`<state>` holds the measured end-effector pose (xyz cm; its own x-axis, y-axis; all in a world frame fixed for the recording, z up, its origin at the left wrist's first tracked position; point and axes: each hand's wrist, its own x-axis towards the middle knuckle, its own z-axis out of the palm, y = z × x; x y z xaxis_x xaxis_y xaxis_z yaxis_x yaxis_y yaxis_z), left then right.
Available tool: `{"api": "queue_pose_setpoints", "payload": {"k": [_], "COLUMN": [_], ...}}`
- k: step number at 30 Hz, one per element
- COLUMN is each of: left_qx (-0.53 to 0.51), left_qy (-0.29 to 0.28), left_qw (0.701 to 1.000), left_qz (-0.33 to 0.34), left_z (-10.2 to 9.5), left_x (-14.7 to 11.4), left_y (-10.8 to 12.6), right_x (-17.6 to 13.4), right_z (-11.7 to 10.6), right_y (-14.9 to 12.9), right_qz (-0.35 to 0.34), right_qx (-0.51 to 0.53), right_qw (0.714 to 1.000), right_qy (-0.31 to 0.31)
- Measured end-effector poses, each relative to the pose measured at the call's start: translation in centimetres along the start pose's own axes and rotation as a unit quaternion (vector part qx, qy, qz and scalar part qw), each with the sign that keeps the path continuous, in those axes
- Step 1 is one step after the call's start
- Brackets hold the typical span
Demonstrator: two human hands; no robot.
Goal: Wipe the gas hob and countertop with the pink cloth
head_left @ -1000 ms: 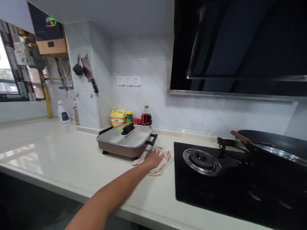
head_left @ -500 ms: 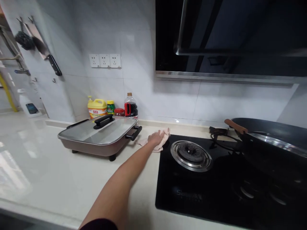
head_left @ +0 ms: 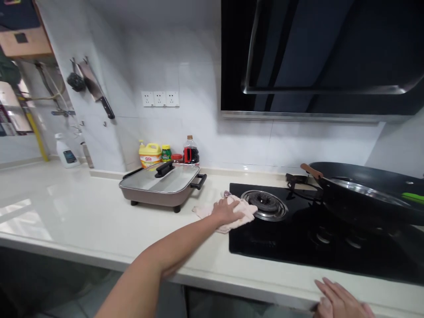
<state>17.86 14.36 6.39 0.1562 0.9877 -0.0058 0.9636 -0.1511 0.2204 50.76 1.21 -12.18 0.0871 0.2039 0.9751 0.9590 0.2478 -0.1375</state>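
My left hand presses a pale pink cloth down, its palm on the fabric and its fingers bent over it. The cloth lies partly on the counter and partly on the left edge of the black glass stove, touching the rim of the left burner. At the lower right, my right hand rests by the counter's front edge. Its fingers are stretched out and hold nothing. An electric pan with a glass lid stands left of the cloth.
A large black wok with a wooden handle sits on the right side of the stove. Behind the pan stand a yellow jug and a dark sauce bottle. The range hood hangs above; knives hang at left.
My left hand and the cloth have come nearer, from the back of the counter to the stove's left edge. My right hand has come into view. The camera has pulled back.
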Motion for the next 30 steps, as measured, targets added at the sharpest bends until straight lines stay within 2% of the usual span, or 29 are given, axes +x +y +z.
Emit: {"api": "queue_pose_setpoints", "payload": {"k": [3,7,12,15,17,20,23,26,30], "left_qx": [-0.003,-0.03,-0.05,-0.039,-0.007,0.058,0.116,0.149,0.168], "left_qy": [-0.013,-0.051,-0.08,-0.071,-0.033,0.062,0.115,0.136,0.17], "left_qw": [1.0,0.996,0.987,0.98,0.972,0.955,0.945,0.947,0.954], "left_qz": [0.025,0.074,0.134,0.18,0.231,0.285,0.284,0.249,0.183], "left_z": [0.4,0.8,0.7,1.0,1.5,2.3,2.5,2.2,1.2], "left_x": [-4.6,-10.1,-14.8,-16.9,-18.5,-20.9,-22.8,-24.2,-26.1], "left_y": [0.7,1.0,0.2,-1.0,-2.2,-4.6,-7.9,-12.6,-20.4], "right_x": [0.5,0.2,0.2,0.6,0.9,1.1,1.0,1.0,1.0], "right_z": [-0.4,-1.0,-1.8,-2.2,-2.5,-2.7,-2.8,-2.7,-2.7], "right_y": [-0.6,-0.9,-1.0,-1.3,-1.4,-1.4,-1.2,-0.9,-0.5], "right_qz": [0.009,0.014,0.043,0.057,0.067,0.065,0.052,0.039,0.031], "right_qx": [-0.027,-0.027,-0.025,-0.017,-0.012,-0.013,-0.018,-0.031,-0.046], "right_qw": [1.0,0.999,0.994,0.992,0.991,0.989,0.99,0.991,0.988], "right_qy": [-0.004,-0.045,-0.101,-0.112,-0.119,-0.131,-0.128,-0.126,-0.141]}}
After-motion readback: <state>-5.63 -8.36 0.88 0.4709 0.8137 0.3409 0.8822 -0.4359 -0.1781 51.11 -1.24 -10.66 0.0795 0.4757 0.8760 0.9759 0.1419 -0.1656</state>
